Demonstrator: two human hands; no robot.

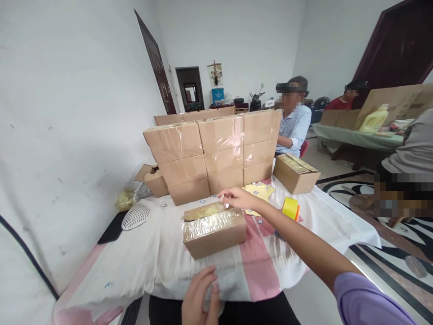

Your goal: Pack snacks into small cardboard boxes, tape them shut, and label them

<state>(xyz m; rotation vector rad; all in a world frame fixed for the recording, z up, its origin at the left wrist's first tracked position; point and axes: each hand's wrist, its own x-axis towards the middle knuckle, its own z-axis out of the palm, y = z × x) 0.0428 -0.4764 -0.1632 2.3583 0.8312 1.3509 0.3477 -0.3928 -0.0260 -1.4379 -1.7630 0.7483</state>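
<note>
A small cardboard box (pixel 216 241) lies on the cloth in front of me, its top covered with shiny clear tape. My right hand (pixel 237 198) reaches over the box's far right top edge. Its fingers are bent together around something small and whitish that I cannot make out. My left hand (pixel 202 293) is near the table's front edge, on the near side of the box and apart from it. Its fingers are apart with nothing in them. A tape roll with a yellow side (pixel 290 208) and an orange edge sits to the right, beyond my right forearm.
Behind the box stands a stack of taped cardboard boxes (pixel 223 158). Another taped box (pixel 297 174) is at the right, an open box (pixel 156 181) at the left. A white perforated piece (pixel 135 216) lies left on the tablecloth (pixel 135 262). A co-worker (pixel 294 122) sits behind.
</note>
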